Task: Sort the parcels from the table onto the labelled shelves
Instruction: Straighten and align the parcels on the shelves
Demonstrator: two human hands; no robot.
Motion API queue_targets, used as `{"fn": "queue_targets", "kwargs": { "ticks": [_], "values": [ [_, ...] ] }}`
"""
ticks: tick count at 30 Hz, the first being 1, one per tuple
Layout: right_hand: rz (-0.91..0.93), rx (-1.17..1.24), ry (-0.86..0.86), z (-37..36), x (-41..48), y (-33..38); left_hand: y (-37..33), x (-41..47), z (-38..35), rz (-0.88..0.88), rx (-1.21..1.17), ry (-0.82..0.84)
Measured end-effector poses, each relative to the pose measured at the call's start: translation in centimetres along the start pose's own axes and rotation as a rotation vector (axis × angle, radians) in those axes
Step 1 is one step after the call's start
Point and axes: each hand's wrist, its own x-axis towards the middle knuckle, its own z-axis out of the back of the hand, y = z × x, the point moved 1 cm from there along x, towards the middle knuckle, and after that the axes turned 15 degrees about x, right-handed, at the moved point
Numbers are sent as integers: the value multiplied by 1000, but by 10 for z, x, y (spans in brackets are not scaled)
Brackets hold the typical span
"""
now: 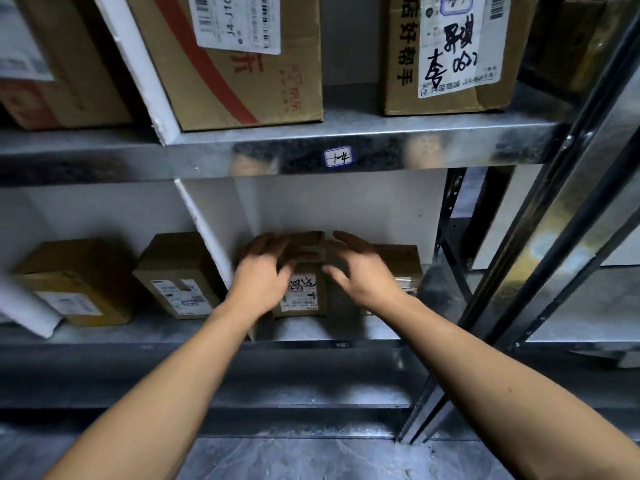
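Both forearms reach in over the front edge of the lower shelf [304,329]. The left hand [263,275] lies on the left top of a small cardboard parcel [306,292], fingers straight and spread. The right hand [363,271] hovers at the parcel's right side, fingers fanned and thumb out. Neither grip is clenched; both are released, and whether the right one touches the cardboard cannot be told.

The parcel stands on the lower shelf, a little back from the front edge. Its printed label with handwriting faces forward. It sits between a white foam divider [204,230] on its left and a second brown parcel [403,261] just beside it on the right.

Beyond the divider, two more boxes [176,271] [76,278] sit in the left compartment.

Above, the upper shelf [381,133] carries a handwritten tag [338,156] on its front lip and large cartons [242,81] [446,46].

This looks like the placing step for this parcel: it is set in its slot and being squared up or let go.

The next move probably calls for drawing both hands straight back out without nudging the parcel or its neighbour. After that comes a return to the bench, which is out of view, for another parcel.
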Motion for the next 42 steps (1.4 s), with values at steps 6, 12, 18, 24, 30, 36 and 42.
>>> {"fn": "queue_targets", "kwargs": {
  "ticks": [6, 12, 18, 24, 30, 36, 42],
  "values": [
    [54, 69, 102, -26, 4, 6, 2, -11, -3, -7, -30, 63],
    [162, -4, -16, -17, 7, 2, -2, -8, 3, -5, -17, 33],
    [-28, -266, -128, 22, -11, -34, -26, -1, 18, -162, -24, -90],
    [-7, -238, 40, 34, -23, -67, -58, 1, 6, -206, -82, -9],
    [92, -226, -6, 45, -27, -76, -63, -1, 0, -188, -86, 26],
    [72, -231, 33, 48, -27, -81, -55, -8, 7, -184, -34, 41],
    [14, -261, -12, 41, -30, -77, -42, -21, 19, -165, 20, 26]
  ]
}}
